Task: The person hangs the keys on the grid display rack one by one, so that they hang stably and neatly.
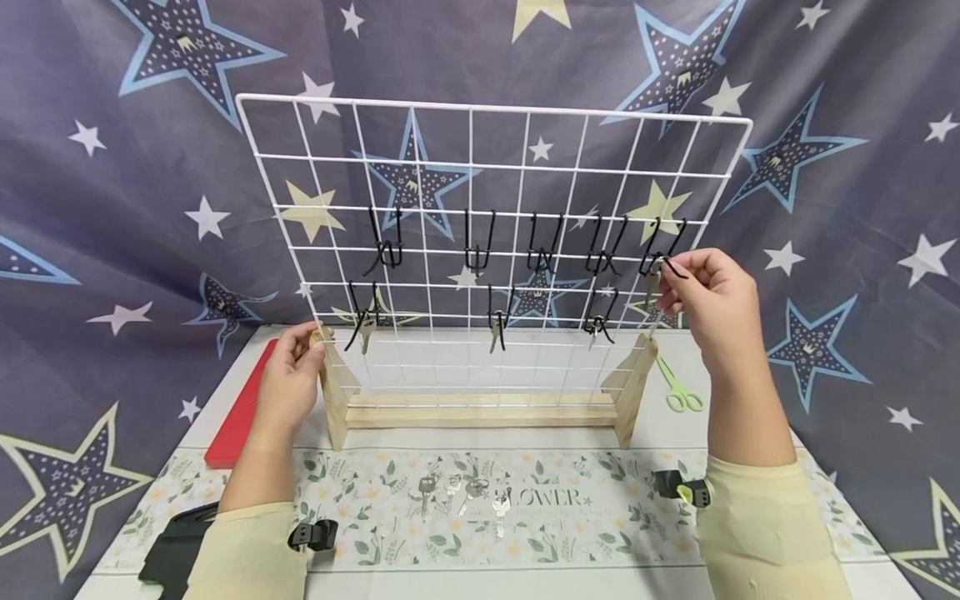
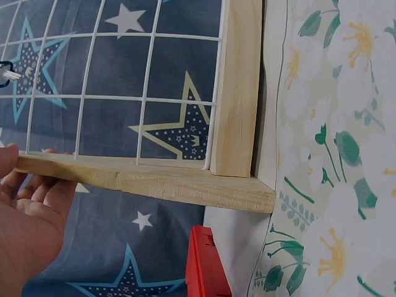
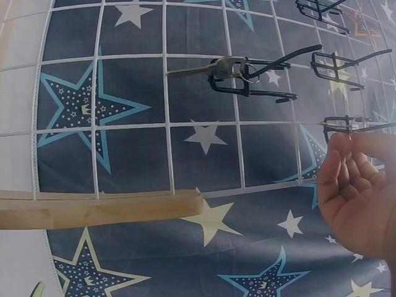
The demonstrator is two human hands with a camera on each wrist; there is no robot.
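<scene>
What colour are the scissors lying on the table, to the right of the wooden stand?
Light green scissors, seen best in the head view.

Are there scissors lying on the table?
Yes, green scissors lie on the table right of the wooden stand.

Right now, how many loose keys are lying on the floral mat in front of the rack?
4, in a row on the floral mat: keys at and. More hang on the rack's hooks.
</scene>
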